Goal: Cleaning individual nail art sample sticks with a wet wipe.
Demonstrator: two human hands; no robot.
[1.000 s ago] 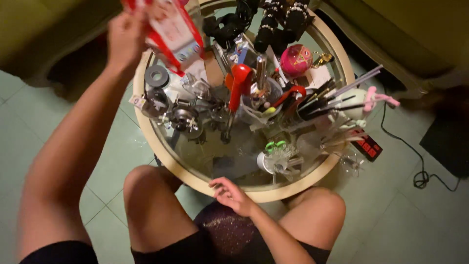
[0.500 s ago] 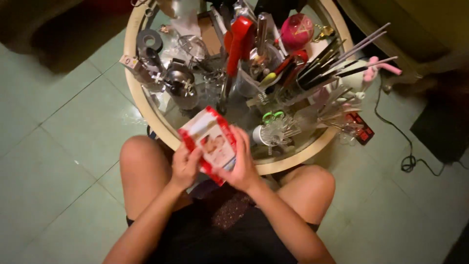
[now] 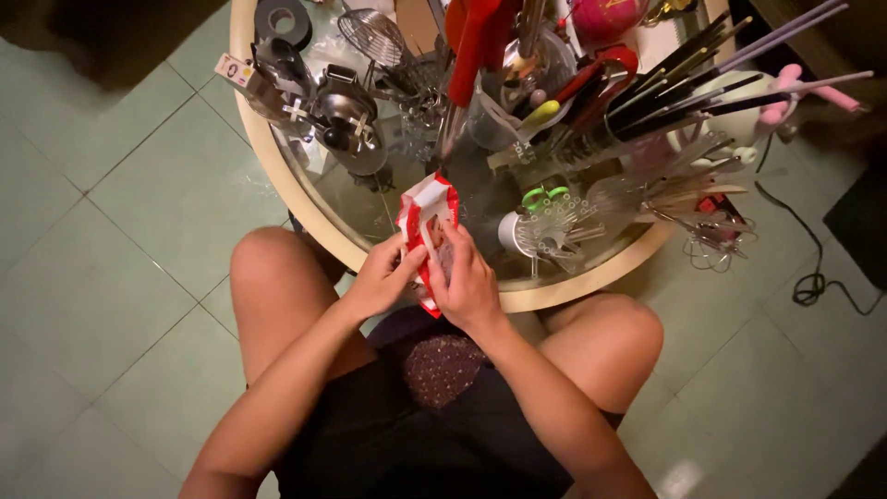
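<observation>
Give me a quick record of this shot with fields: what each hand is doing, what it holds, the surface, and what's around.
left hand: left hand grips the red and white packet on its left edge
right hand: right hand holds the same packet from the right, fingers on its face
packet: upright, held above the near rim of the table
surface: round glass table with a pale rim
nearby: red spatula, wire whisk, roll of black tape, green-handled scissors, pink ball
floor: pale green tiles, black cable at right

A red-and-white flat packet is standing at frame center; a small white tag is lying upper left.
</observation>
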